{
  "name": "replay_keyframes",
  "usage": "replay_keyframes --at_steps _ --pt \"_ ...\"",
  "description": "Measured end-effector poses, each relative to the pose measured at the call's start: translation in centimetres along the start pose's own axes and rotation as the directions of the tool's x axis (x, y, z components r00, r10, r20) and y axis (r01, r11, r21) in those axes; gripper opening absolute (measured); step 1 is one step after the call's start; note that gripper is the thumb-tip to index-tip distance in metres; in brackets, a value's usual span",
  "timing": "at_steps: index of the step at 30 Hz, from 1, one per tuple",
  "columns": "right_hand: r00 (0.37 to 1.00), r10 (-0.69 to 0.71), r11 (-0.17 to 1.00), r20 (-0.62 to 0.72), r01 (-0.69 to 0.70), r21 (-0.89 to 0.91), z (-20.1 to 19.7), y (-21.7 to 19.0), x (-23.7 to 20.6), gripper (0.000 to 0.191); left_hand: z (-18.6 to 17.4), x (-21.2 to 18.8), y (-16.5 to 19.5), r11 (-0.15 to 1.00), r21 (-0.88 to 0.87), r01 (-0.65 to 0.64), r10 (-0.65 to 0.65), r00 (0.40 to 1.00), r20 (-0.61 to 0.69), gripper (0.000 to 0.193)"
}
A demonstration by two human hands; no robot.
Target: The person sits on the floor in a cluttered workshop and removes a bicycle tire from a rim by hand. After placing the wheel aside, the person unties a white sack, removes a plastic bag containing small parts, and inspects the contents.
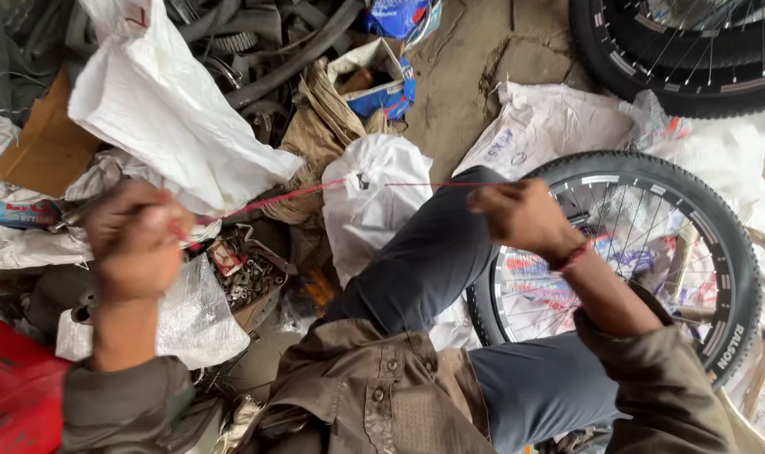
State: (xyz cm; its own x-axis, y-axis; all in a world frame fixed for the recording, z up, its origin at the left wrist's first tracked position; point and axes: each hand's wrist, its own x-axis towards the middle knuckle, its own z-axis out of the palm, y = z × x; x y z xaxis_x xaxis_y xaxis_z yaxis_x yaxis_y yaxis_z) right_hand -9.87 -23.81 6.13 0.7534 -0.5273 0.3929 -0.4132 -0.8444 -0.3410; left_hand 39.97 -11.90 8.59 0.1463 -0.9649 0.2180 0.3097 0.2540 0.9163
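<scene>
Red string [298, 195] pulled taut, long axis 9-to-3 o'clock, between both hands; left hand [134, 240] fisted on its 9 o'clock end, blurred; right hand [521, 214] pinching the 3 o'clock end; string passes a tied white bag [374, 197]; bicycle wheel [651, 252] at 3 o'clock.

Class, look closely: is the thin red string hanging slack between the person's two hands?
No, the thin red string runs taut from the left hand to the right hand.
</scene>
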Motion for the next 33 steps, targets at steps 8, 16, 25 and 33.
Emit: replay_keyframes --at_steps 8,16,25,33 --pt "0.956 -0.292 0.912 -0.026 0.287 0.293 3.5 -15.1 2.3 0.036 6.1 4.9 0.5 0.325 0.846 -0.423 0.491 0.84 0.231 0.013" --pt "0.896 -0.369 0.834 -0.248 0.437 0.336 2.0 -20.4 8.3 0.035 11.0 10.9 -10.3 0.216 0.971 -0.103 -0.458 0.867 0.194 0.036" --pt "0.841 0.501 0.267 0.206 -0.377 0.887 5.6 -6.2 9.7 0.023 10.1 7.3 -14.9 0.337 0.941 0.041 -0.538 0.829 0.156 0.046" --pt "0.852 -0.404 0.872 0.332 0.25 0.42 0.9 -22.8 7.8 0.038 9.0 6.4 -15.9 0.173 0.977 0.127 -0.463 0.886 -0.033 0.032"
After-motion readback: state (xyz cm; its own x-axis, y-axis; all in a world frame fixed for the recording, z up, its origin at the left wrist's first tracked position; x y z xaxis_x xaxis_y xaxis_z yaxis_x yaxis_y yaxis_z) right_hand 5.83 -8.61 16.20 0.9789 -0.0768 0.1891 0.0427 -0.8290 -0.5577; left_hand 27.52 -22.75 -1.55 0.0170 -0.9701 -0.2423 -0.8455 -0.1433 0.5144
